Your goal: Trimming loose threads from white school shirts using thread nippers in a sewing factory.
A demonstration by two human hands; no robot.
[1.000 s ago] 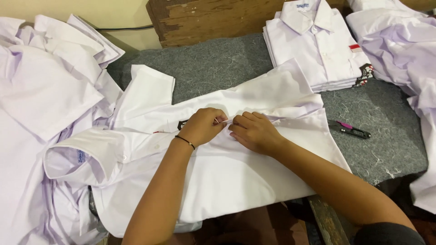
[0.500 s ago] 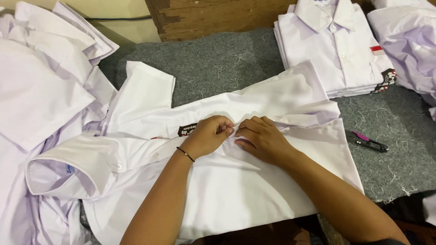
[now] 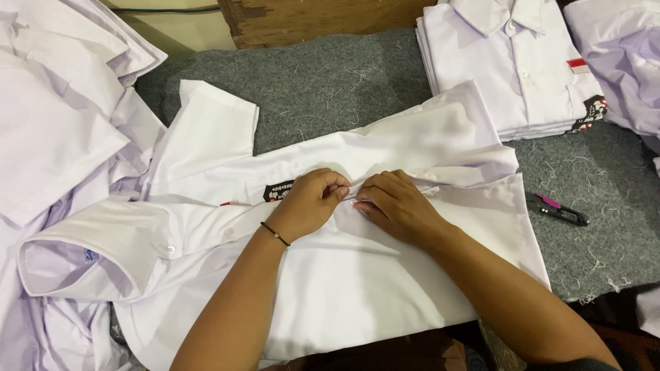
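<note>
- Between our fingertips, the shirt (image 3: 357,288) front is pinched shut: left hand (image 3: 308,203) and right hand (image 3: 397,206) meet to fasten it.
- Right of them, snips (image 3: 558,210) lie within reach.

We're looking down from one head-worn camera, tilted steeply forward over the white shirt (image 3: 357,275) spread on the grey felt table (image 3: 323,82). It sits close: our forearms enter from the bottom edge beneath the shirt. Beyond the shirt, the view reaches only the wooden board (image 3: 309,17) at the top.
</note>
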